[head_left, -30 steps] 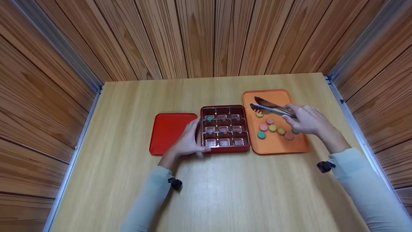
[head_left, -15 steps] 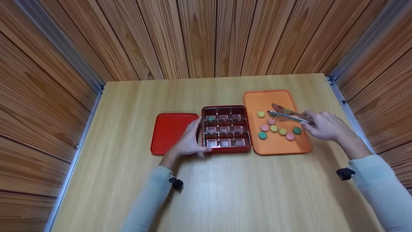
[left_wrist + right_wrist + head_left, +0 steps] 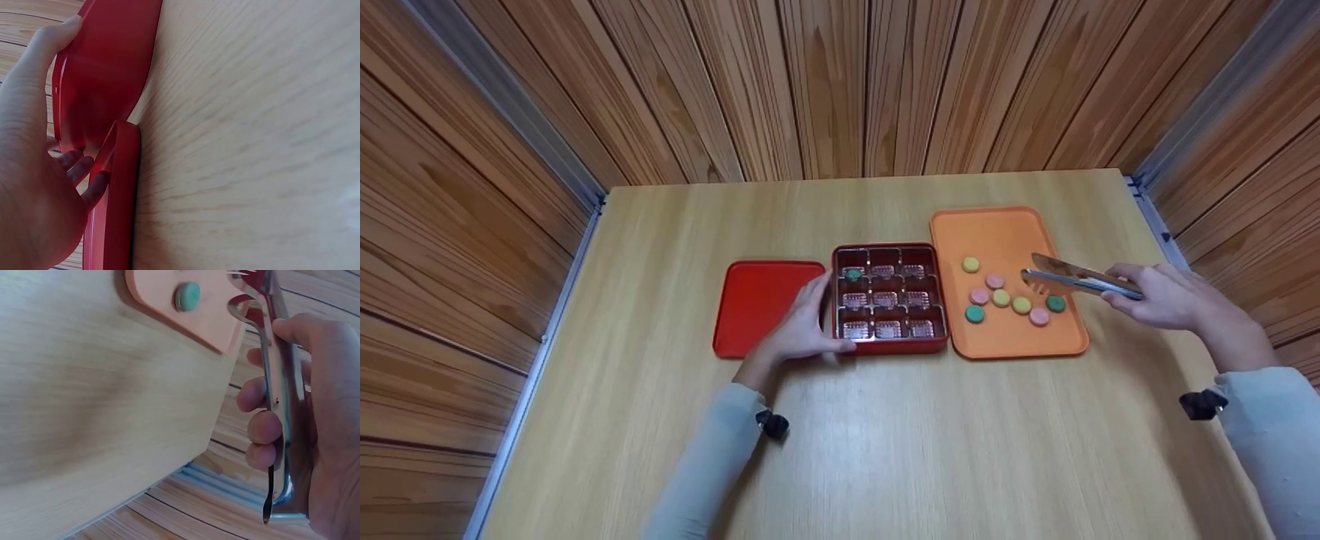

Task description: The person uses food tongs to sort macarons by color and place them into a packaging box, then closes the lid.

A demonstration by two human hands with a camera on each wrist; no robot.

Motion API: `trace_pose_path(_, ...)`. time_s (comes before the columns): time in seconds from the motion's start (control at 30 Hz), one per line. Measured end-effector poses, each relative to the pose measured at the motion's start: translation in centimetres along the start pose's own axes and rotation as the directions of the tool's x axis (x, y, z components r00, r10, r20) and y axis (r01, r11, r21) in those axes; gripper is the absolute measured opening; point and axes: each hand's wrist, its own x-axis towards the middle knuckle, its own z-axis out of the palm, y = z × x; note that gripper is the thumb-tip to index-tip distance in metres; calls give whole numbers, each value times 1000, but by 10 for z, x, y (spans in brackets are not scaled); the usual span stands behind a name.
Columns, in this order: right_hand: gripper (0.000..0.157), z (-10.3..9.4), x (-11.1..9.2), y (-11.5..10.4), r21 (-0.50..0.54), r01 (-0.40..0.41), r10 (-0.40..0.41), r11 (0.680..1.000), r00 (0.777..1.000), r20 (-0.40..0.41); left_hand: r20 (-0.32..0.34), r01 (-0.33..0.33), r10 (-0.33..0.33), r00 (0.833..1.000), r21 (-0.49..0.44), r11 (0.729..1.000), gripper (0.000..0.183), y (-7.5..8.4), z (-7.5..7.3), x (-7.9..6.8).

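Eight macarons (image 3: 1001, 298) on orange tray (image 3: 1012, 341); one green piece (image 3: 853, 275) in red box (image 3: 900, 347), far-left compartment. Tongs (image 3: 1091, 285), gripped by right hand (image 3: 1174, 296), have shifted rightward, tips apart; transfer seems barely begun. Left hand (image 3: 802, 322), fingers extended, braces box corner.

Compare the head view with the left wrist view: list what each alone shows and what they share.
Head only: the right hand holding metal tongs, the orange tray of macarons, and nine compartments inside the red box.
Left wrist only: the palm side of the left hand.
Both: left hand, red box, red lid, wooden table, plank wall.
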Motion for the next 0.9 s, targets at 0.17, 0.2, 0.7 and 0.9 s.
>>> trace_pose_path(0.17,46,-2,-2,7,18,-27,26,999,999,40,-4,-12,12,1000,-6,1000,141,-1,0,0)
trace_pose_path(0.2,46,-1,-2,8,20,-32,31,999,999,45,-6,-17,17,1000,-6,1000,140,-2,0,0)
trace_pose_path(0.7,52,5,-7,22,109,-106,90,988,985,146,2,-12,12,1000,13,1000,142,-2,0,2)
trace_pose_path(0.9,52,8,-7,24,131,-112,94,985,986,138,4,-9,9,1000,12,1000,142,-2,0,3)
